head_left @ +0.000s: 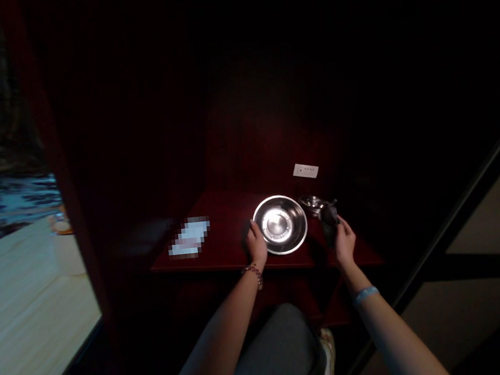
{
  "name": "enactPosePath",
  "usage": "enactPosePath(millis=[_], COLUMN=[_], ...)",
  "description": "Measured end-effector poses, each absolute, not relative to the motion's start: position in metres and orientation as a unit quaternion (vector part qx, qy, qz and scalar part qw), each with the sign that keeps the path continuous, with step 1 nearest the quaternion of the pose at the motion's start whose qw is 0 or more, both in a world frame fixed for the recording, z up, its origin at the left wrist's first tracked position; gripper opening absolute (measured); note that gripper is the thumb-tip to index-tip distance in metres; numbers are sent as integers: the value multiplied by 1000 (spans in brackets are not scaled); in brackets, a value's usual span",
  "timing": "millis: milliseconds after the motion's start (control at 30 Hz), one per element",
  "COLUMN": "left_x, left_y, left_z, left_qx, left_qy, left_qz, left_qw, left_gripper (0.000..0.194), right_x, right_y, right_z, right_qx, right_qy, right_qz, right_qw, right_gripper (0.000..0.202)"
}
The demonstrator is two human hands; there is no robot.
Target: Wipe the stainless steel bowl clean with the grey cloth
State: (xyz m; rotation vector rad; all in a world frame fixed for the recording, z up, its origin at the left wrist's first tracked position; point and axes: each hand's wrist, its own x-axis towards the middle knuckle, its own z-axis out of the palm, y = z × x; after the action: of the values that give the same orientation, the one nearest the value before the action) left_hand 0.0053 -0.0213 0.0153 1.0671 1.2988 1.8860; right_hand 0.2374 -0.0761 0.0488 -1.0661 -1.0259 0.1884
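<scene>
A round metal basin is tilted above the dark red shelf. My left hand is closed on its left rim, thumb up. To the right, my right hand is closed on a dark object, too dim to identify. Just behind that object sits a smaller metal bowl with something thin and shiny at its right side.
A blurred-out white sheet lies on the shelf's left part. A white socket plate is on the back wall. Dark side panels enclose the shelf. At the far left stands a light wooden table with a pale container.
</scene>
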Motion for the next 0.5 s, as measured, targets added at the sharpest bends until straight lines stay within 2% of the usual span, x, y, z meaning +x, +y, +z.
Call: enactPosePath(millis=[67,167,267,433,500], left_x=[5,5,6,6,6], left_y=[-21,-22,-20,-15,-14], left_z=[15,15,14,10,9], left_qx=[397,389,381,372,373], left_qy=[490,477,472,475,473], left_qz=[713,721,726,722,718], left_qw=[307,317,325,338,349], left_gripper=[51,52,54,60,62], right_x=[246,247,235,198,184], right_y=[-78,-84,-94,-101,-100], right_z=[34,16,14,30,35], right_qx=[-537,-519,-497,-430,-409], right_qy=[-549,-722,-788,-844,-855], right_qz=[22,-65,-190,-269,-273], right_qw=[640,453,311,176,163], right_gripper=[47,53,65,61,56])
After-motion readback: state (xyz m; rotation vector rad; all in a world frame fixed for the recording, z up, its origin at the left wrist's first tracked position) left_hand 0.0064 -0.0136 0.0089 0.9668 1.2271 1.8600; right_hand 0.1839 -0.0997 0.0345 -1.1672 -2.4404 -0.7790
